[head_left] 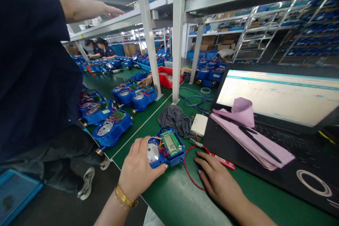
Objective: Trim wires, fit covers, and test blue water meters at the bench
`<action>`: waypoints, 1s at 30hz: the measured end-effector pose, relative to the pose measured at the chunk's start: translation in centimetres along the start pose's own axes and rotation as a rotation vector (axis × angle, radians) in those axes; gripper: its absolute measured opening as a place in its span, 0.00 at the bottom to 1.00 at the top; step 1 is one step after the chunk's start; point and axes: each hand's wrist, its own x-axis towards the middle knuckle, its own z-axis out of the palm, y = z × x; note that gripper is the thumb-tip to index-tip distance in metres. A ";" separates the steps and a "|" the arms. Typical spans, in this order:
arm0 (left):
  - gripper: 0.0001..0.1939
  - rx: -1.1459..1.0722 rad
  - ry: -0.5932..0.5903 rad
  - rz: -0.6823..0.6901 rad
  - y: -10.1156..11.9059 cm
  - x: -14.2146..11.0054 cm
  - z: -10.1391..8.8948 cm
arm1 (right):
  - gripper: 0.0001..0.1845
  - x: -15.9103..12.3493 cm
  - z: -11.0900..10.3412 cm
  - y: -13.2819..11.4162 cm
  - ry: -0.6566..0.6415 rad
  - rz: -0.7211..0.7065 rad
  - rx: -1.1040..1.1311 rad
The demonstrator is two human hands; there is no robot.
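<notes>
While the left hand [139, 171] grips the blue meter [165, 147] at the bench edge, the right hand [215, 178] lies flat, unclenched, over red wires [188, 173]; a tug might snag them.

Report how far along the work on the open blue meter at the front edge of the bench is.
Done: the blue meter lies with its circuit board and wiring exposed, and a red wire loops beside it. In hand: the left hand grips the meter; the right hand rests by a small red board. Left: more open meters wait along the bench.
</notes>
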 end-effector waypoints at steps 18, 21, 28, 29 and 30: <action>0.37 -0.226 0.055 0.110 0.8 1.1 -1.9 | 0.16 0.3 -0.8 -0.5 0.006 0.041 0.083; 0.38 -0.162 0.068 0.179 1.6 1.6 -1.4 | 0.15 0.7 -1.9 -0.7 0.008 0.089 0.096; 0.34 -0.147 0.041 0.219 1.5 1.8 -0.2 | 0.12 3.5 -4.2 0.8 -0.106 0.246 -0.152; 0.34 -0.160 0.027 0.229 1.4 1.8 -0.4 | 0.12 3.9 -4.1 1.0 -0.128 0.251 -0.175; 0.34 -0.172 0.003 0.244 1.4 1.7 -0.5 | 0.11 4.3 -4.0 1.1 -0.148 0.251 -0.194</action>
